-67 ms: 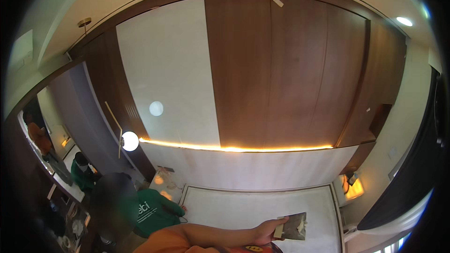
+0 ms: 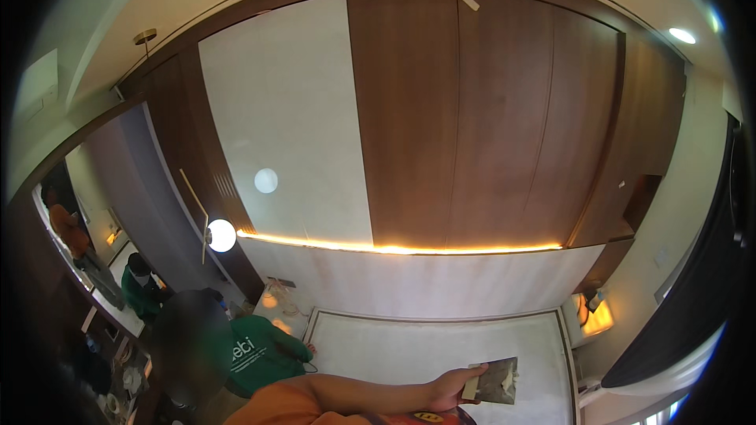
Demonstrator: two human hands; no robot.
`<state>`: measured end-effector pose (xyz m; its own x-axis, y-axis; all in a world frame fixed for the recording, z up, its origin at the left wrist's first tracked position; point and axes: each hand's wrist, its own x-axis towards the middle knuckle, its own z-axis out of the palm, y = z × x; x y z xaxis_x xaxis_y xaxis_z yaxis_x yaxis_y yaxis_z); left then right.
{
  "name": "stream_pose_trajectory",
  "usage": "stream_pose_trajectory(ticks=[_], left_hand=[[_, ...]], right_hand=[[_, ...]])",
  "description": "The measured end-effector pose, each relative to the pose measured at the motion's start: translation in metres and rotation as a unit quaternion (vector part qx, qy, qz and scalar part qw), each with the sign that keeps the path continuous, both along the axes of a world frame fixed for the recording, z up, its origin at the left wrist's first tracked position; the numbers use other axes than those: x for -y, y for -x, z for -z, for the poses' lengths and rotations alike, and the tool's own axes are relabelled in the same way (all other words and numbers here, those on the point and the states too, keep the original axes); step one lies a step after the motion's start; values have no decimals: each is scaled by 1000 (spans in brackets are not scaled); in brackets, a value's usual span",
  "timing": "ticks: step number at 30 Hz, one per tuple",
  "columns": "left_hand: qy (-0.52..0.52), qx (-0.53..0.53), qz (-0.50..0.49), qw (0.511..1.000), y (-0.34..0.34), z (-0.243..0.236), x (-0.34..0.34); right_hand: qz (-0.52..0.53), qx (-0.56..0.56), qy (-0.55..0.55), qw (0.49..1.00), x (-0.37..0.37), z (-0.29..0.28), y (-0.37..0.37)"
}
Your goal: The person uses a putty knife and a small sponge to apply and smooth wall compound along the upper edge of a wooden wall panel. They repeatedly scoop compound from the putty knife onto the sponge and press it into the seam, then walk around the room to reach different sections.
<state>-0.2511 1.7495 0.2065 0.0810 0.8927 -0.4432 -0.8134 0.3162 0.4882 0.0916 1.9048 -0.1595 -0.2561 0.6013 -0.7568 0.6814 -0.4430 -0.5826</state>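
Head view, looking toward a bed and a wood-panelled wall. One forearm of the wearer, in an orange sleeve, enters from the lower edge and extends almost level toward the right; which arm it is cannot be told with certainty, but it is read here as the left hand, and the right hand is out of view. The hand is closed in a pinch, thumb uppermost, on the left edge of a flat, dark, grey-mottled rectangular card. The card is held above the white bed surface near the lower right of the frame; its long axis runs roughly left to right, tilted slightly upward to the right, with its broad face toward the camera. A pale strip marks the gripped edge. A glowing light band runs along the headboard. At lower left a second person in a green top stands beside the bed, near a globe lamp.
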Motion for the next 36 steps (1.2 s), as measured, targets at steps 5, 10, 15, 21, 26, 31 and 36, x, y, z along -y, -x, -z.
stream_pose_trajectory(ticks=[5,10,15,21,26,31,36], left_hand=[[-15,0,9,1000,2,-4,-4],[-32,5,-21,999,6,-9,4],[-28,10,-86,996,18,-30,35],[-29,35,-148,988,26,-44,70],[-5,35,-198,980,25,-42,102],[-48,24,-167,984,20,-49,118],[-8,39,-186,982,13,-60,147]], right_hand=[[97,-187,-40,977,-29,-4,4],[-4,-248,-99,964,-55,-24,47],[-132,-160,-26,978,-19,-46,86],[-301,-92,62,947,12,-63,118],[-296,-60,134,944,-9,-63,151],[-321,-90,91,938,-16,-62,185],[-219,-113,87,965,26,-86,174]])
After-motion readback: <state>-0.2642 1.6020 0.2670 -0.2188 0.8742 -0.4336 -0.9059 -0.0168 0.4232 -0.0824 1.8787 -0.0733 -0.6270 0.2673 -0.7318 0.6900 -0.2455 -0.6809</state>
